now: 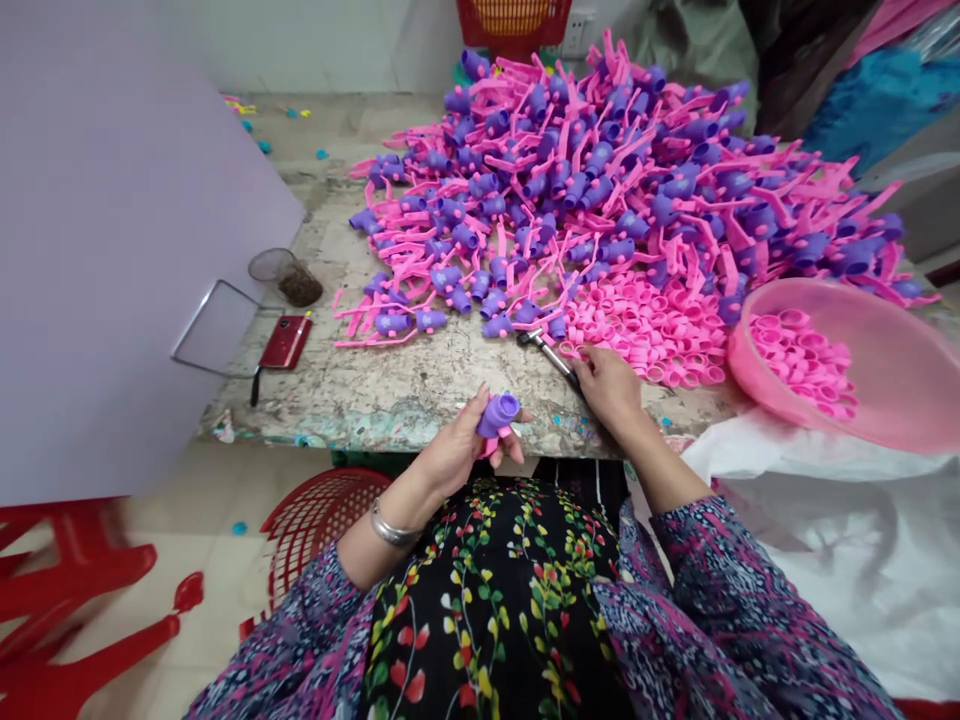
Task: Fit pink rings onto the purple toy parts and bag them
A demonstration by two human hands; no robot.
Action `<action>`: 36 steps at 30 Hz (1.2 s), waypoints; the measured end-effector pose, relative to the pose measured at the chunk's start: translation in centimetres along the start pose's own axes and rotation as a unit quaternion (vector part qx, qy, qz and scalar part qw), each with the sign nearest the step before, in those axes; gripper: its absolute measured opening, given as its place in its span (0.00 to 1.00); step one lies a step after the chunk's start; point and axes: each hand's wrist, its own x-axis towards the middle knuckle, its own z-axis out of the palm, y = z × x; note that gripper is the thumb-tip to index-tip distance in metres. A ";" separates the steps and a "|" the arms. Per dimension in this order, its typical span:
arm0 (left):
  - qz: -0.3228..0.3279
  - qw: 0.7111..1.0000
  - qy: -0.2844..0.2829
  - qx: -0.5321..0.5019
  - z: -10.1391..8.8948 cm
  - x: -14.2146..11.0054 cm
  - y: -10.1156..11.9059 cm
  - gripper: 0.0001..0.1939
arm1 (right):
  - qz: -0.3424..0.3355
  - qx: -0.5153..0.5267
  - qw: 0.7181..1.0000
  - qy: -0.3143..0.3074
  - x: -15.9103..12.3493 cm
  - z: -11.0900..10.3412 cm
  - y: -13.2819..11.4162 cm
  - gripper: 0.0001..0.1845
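Note:
In my left hand (pixel 466 440) is a purple plastic tube (pixel 498 412) with a pink part below it, its round open end tilted up. My fingers wrap around it above the table's front edge. My right hand (pixel 611 388) is at the front left edge of a pile of small pink rings (pixel 649 325), its fingertips closed at one ring. A small hammer (pixel 551 355) lies against this hand, the end of its handle partly hidden. Behind spreads a large heap of purple tubes with pink arms (pixel 555 180).
A pink bowl (pixel 892 400) with more rings stands at the right, over a white sack (pixel 840 560). On the left are a red phone-like object (pixel 286 342), a tipped cup (pixel 300 285), and a large pale panel (pixel 127 250). A red basket (pixel 322 520) sits below the worn table (pixel 360 400).

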 end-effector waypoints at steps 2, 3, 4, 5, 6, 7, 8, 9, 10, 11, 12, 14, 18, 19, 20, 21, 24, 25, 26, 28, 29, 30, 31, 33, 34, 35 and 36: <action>0.004 1.000 -0.001 -0.002 -0.1 -0.2 0.1 0.36 | -0.009 0.007 1.000 0.007 0.1 0.4 0.2 0.19; 0.006 1.000 -0.001 -0.003 -0.1 -0.2 0.1 0.35 | -0.015 0.026 0.999 0.016 0.1 0.6 0.5 0.19; 0.005 1.000 -0.001 -0.005 -0.1 -0.3 0.2 0.35 | -0.019 0.056 0.998 0.030 0.0 0.7 0.7 0.18; 0.003 1.000 0.002 -0.007 -0.2 -0.3 0.1 0.34 | -0.019 0.093 0.994 0.049 -0.1 0.8 0.9 0.18; 0.000 1.000 0.007 -0.009 -0.2 -0.3 0.1 0.34 | -0.014 0.138 0.988 0.069 -0.3 0.8 1.0 0.18; -0.002 1.000 0.010 -0.013 -0.3 -0.3 0.1 0.33 | -0.003 0.191 0.978 0.085 -0.6 0.6 0.9 0.18; -0.001 1.000 0.014 -0.019 -0.3 -0.3 0.1 0.33 | 0.015 0.253 0.963 0.091 -1.0 0.3 0.6 0.18; -0.002 1.000 0.016 -0.026 -0.3 -0.2 0.1 0.32 | 0.040 0.324 0.941 0.086 -1.5 0.0 0.1 0.17; -0.004 0.999 0.017 -0.033 -0.3 -0.2 0.1 0.31 | 0.067 0.400 0.912 0.067 -2.1 -0.5 -0.5 0.17; -0.006 0.999 0.017 -0.039 -0.3 -0.2 0.1 0.30 | 0.093 0.476 0.874 0.032 -2.7 -0.9 -1.2 0.16; -0.008 0.999 0.014 -0.042 -0.3 -0.3 0.1 0.29 | 0.113 0.545 0.831 -0.008 -3.4 -1.4 -2.0 0.16; -0.011 0.999 0.008 -0.043 -0.1 -0.3 0.2 0.28 | 0.143 0.637 0.751 -0.099 -4.7 -2.3 -3.5 0.16; 0.002 1.000 0.014 -0.013 0.4 -0.6 0.2 0.27 | 0.173 0.716 0.654 -0.172 -6.8 -3.3 -5.5 0.16; 0.008 1.000 0.023 0.011 0.6 -0.7 0.1 0.28 | 0.169 0.724 0.646 -0.173 -7.1 -3.4 -5.8 0.17; 0.016 0.998 0.036 0.043 0.6 -0.8 0.0 0.29 | 0.160 0.729 0.643 -0.173 -7.3 -3.5 -6.0 0.18; 0.027 0.995 0.051 0.084 0.7 -0.9 -0.1 0.30 | 0.150 0.731 0.644 -0.170 -7.5 -3.5 -6.3 0.20; 0.060 0.965 0.095 0.235 0.7 -1.0 -0.5 0.32 | 0.116 0.721 0.664 -0.164 -7.8 -3.4 -6.7 0.22; 0.072 0.951 0.108 0.281 0.6 -1.0 -0.6 0.32 | 0.103 0.712 0.675 -0.163 -7.9 -3.3 -6.8 0.21; 0.083 0.936 0.119 0.320 0.5 -1.1 -0.7 0.31 | 0.090 0.703 0.687 -0.159 -8.0 -3.1 -6.9 0.20; 0.108 0.908 0.138 0.380 0.4 -1.1 -0.9 0.30 | 0.070 0.683 0.712 -0.148 -8.3 -2.6 -7.1 0.18; 0.119 0.895 0.145 0.406 0.3 -1.2 -1.0 0.29 | 0.065 0.674 0.722 -0.139 -8.4 -2.4 -7.1 0.18; 0.127 0.881 0.150 0.431 0.3 -1.2 -1.0 0.29 | 0.065 0.667 0.730 -0.131 -8.6 -2.2 -7.2 0.18; 0.133 0.867 0.153 0.455 0.3 -1.2 -1.0 0.29 | 0.069 0.663 0.735 -0.124 -8.7 -2.0 -7.3 0.18; 0.146 0.840 0.157 0.498 0.4 -1.3 -1.1 0.29 | 0.076 0.665 0.733 -0.122 -8.9 -1.9 -7.5 0.18; 0.153 0.828 0.159 0.515 0.4 -1.4 -1.1 0.30 | 0.078 0.669 0.729 -0.126 -9.0 -1.9 -7.6 0.18; 0.161 0.816 0.160 0.531 0.3 -1.4 -1.1 0.31 | 0.079 0.671 0.725 -0.132 -9.0 -1.9 -7.6 0.18; 0.171 0.804 0.160 0.546 0.3 -1.4 -1.1 0.32 | 0.079 0.671 0.724 -0.139 -9.1 -2.0 -7.7 0.18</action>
